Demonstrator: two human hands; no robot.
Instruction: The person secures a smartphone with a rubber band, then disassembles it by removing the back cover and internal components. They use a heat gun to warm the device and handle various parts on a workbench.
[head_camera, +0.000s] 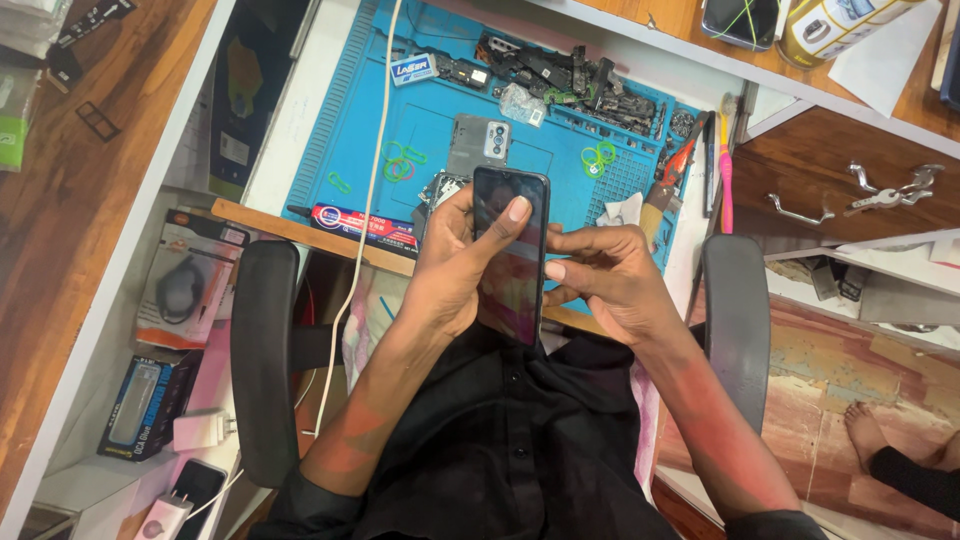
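Looking down over the hands here, and the left hand (450, 265) is wrapped around a dark phone (510, 255), fingers behind it and the thumb pressed flat near the top of the glass. The right hand (605, 280) comes in from the other side, fingers curled against the phone's right edge, thumb tip touching the screen about halfway down. So neither hand is spread out; both are closed on the phone, which sits upright between them, just above the lap and at the near edge of the blue mat (350, 120).

As for how far along things are, I'd say the phone looks whole from the front: glass on, screen dark, no gap I can make out. Whether the back is on I can't tell, it's hidden by the left hand. Just past the fingertips there's a grey back cover (480, 140) with a camera block lying on the mat, and further out a pile of dark loose parts (570, 75). Green rubber bands (398, 165) sit near the cover, and a glue tube (365, 225) lies just left of the left hand. My guess is pressing the screen down is the step in hand, with the rear side left to do.
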